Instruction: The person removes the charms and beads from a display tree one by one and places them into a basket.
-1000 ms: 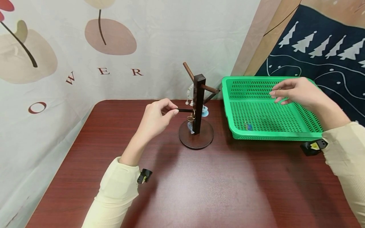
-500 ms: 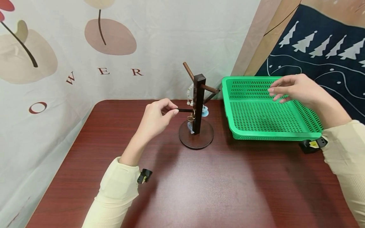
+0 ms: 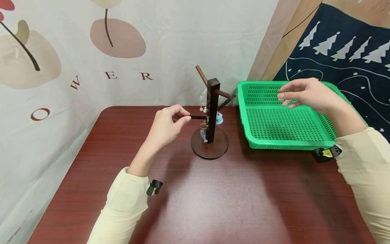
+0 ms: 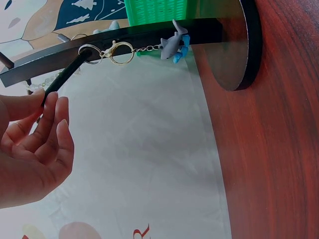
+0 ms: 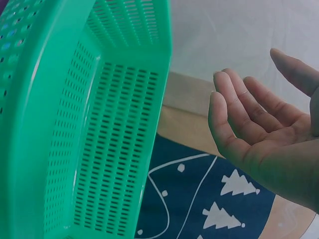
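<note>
Peg (image 4: pixel 66 74) of the dark stand (image 3: pixel 212 115), bearing a keychain (image 4: pixel 170 48), was pinched by the left hand (image 3: pixel 168 124); the right hand (image 3: pixel 312 94), fingers relaxed, hovered above the basket (image 3: pixel 292 144).

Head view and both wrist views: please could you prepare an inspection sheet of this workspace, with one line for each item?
Surface: glossy red-brown wood-grain table, glare toward the front.
Job's things: dark brown wooden peg stand, upright; grey-and-blue animal-shaped keychain, its ring around a slim black peg; white beaded strand and light blue rounded charm by the post; green perforated plastic basket right of the stand in the head view.
Clutter: nothing seen.
Hands: left hand pinches the peg's end; right hand appears over the basket, fingers relaxed, no held item visible.
Cables: nothing seen.
Surroundings: off-white printed backdrop; dark blue panel with white trees at right.
</note>
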`<control>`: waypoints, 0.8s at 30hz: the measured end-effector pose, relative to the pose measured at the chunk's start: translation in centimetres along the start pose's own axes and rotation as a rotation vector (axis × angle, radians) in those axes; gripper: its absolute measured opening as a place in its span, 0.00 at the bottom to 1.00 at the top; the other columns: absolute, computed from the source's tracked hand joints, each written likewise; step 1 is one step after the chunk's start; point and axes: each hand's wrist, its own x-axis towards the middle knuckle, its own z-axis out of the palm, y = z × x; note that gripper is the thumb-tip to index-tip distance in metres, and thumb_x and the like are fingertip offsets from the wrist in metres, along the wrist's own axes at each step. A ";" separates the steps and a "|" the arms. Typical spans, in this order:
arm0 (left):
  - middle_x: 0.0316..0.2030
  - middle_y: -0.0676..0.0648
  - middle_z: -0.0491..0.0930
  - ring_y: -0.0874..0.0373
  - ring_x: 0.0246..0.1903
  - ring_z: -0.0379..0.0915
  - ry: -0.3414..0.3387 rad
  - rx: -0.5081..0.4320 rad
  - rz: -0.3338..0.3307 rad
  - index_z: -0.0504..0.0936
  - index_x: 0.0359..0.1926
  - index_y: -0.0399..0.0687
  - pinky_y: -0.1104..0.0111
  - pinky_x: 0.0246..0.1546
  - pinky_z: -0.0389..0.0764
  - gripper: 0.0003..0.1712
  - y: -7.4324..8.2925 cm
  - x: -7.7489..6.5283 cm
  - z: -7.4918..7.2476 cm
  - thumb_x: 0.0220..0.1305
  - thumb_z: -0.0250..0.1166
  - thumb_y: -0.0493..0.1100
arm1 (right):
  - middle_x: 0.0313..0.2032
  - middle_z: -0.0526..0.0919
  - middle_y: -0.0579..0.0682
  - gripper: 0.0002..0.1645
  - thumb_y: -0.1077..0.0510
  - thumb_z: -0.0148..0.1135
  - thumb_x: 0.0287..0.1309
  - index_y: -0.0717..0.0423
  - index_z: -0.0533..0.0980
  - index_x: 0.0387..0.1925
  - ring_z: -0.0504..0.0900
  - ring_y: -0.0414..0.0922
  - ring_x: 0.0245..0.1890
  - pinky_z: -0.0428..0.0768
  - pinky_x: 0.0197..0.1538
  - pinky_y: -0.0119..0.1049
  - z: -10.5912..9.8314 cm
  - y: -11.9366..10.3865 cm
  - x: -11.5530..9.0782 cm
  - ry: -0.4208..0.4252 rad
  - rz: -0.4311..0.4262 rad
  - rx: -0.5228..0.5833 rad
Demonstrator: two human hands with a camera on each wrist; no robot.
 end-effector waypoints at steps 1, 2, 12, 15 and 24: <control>0.29 0.47 0.81 0.57 0.25 0.74 0.000 0.000 0.000 0.81 0.32 0.42 0.66 0.29 0.71 0.02 0.0 0.0 0.0 0.56 0.63 0.35 | 0.32 0.81 0.40 0.26 0.53 0.60 0.58 0.67 0.69 0.52 0.81 0.40 0.31 0.79 0.34 0.33 0.1 -0.1 0.0 -0.004 -0.005 -0.003; 0.29 0.47 0.81 0.57 0.25 0.74 0.000 -0.001 -0.001 0.81 0.32 0.42 0.66 0.29 0.71 0.02 0.0 0.0 0.0 0.56 0.63 0.35 | 0.32 0.82 0.40 0.26 0.53 0.60 0.58 0.67 0.69 0.52 0.81 0.41 0.32 0.79 0.34 0.33 0.3 -0.3 0.0 -0.007 -0.010 -0.004; 0.31 0.46 0.81 0.56 0.26 0.74 -0.009 0.003 -0.002 0.81 0.32 0.42 0.66 0.29 0.71 0.03 -0.1 0.1 0.0 0.56 0.62 0.35 | 0.32 0.82 0.46 0.26 0.52 0.61 0.56 0.65 0.70 0.51 0.81 0.44 0.31 0.79 0.35 0.33 1.8 -1.7 0.0 -0.034 -0.042 -0.014; 0.31 0.47 0.81 0.56 0.26 0.74 -0.012 0.005 -0.006 0.81 0.32 0.42 0.66 0.29 0.71 0.03 -0.1 0.1 0.0 0.57 0.62 0.35 | 0.33 0.82 0.48 0.26 0.52 0.61 0.56 0.65 0.70 0.51 0.81 0.44 0.31 0.79 0.36 0.33 2.3 -2.3 0.0 -0.048 -0.052 -0.015; 0.30 0.47 0.81 0.56 0.26 0.74 -0.016 0.000 -0.009 0.81 0.32 0.42 0.66 0.29 0.71 0.03 0.0 0.1 0.0 0.57 0.62 0.35 | 0.36 0.81 0.53 0.24 0.53 0.61 0.56 0.64 0.71 0.51 0.81 0.46 0.32 0.79 0.38 0.35 4.1 -3.6 0.3 -0.099 -0.087 0.018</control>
